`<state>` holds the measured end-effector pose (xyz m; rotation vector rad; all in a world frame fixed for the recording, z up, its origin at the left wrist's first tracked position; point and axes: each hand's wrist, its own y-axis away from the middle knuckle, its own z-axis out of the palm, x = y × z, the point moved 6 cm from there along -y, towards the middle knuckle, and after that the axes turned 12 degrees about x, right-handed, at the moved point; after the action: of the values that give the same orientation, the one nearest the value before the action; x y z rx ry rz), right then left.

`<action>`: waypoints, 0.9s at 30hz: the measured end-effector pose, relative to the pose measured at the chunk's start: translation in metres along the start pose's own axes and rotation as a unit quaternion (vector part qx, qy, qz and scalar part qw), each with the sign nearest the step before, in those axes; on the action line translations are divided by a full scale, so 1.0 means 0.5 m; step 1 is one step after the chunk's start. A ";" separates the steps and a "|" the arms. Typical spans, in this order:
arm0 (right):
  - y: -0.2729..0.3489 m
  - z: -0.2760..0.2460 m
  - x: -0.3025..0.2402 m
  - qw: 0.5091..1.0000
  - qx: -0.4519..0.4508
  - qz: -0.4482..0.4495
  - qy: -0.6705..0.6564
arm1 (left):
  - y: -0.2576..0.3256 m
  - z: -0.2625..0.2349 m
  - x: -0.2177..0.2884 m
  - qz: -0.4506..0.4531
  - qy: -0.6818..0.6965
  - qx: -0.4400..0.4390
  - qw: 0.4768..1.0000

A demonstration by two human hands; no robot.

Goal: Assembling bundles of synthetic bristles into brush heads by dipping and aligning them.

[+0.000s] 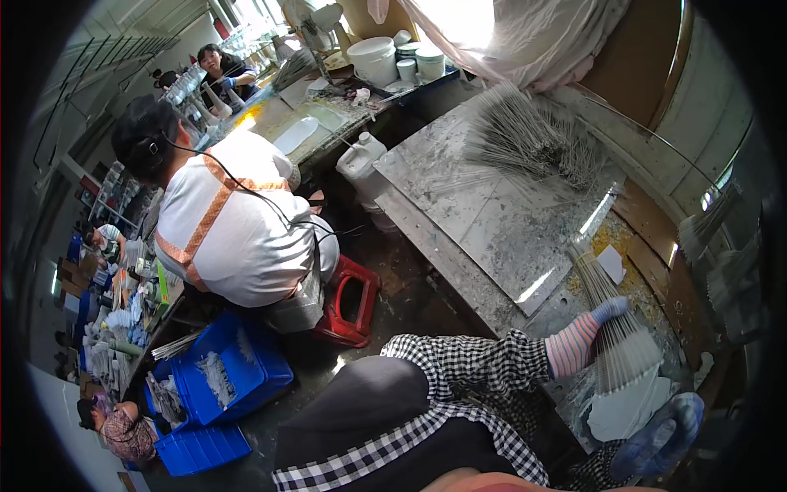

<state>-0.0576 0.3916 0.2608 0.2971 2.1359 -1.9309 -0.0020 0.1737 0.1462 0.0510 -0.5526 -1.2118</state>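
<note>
At lower right of the frame, the left hand [602,316], in a striped glove, rests on a fanned bundle of thin white rods [623,344]; its finger state cannot be told. The right hand [660,439], blue-gloved, sits at the bundle's lower edge beside a white sheet [627,410], fingers indistinct. Blue plastic crates [225,385] stand at lower left.

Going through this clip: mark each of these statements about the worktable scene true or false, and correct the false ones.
1. The left hand wears a striped glove and touches a fan of thin white sticks. True.
2. The right hand is bare. False: it wears a blue glove.
3. The stool beside the seated person in white is green. False: it is red.
4. Another bundle of thin sticks lies at the far end of the grey table. True.
5. The crates on the floor are yellow. False: they are blue.
</note>
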 end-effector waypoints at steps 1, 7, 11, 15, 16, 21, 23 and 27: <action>0.032 -0.036 0.026 0.998 0.034 -0.003 0.062 | -0.002 0.001 -0.029 -0.081 0.091 -0.007 0.993; 0.075 0.016 0.005 0.984 -0.018 0.166 -0.065 | 0.005 -0.055 -0.115 -0.247 0.187 0.179 0.934; 0.114 0.008 0.023 0.968 -0.037 0.234 -0.082 | 0.018 -0.077 -0.140 -0.232 0.169 0.158 0.945; 0.142 0.016 0.034 0.957 -0.024 0.287 -0.045 | -0.019 -0.120 -0.147 -0.183 0.200 0.140 0.952; 0.142 0.018 0.029 0.957 -0.024 0.287 -0.043 | -0.028 -0.137 -0.151 -0.171 0.211 0.172 0.947; 0.142 0.045 -0.004 0.947 -0.015 0.307 -0.093 | 0.001 -0.165 -0.151 -0.134 0.246 0.161 0.946; 0.157 0.056 -0.006 0.938 -0.016 0.331 -0.105 | 0.024 -0.150 -0.123 -0.159 0.244 0.143 0.946; 0.196 0.110 -0.002 0.901 0.013 0.400 -0.165 | 0.103 -0.134 -0.034 -0.080 0.214 0.092 0.969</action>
<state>-0.0236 0.3472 0.1636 0.6718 1.4301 -1.3913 0.0674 0.1910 0.0984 0.5122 -0.2824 -1.2551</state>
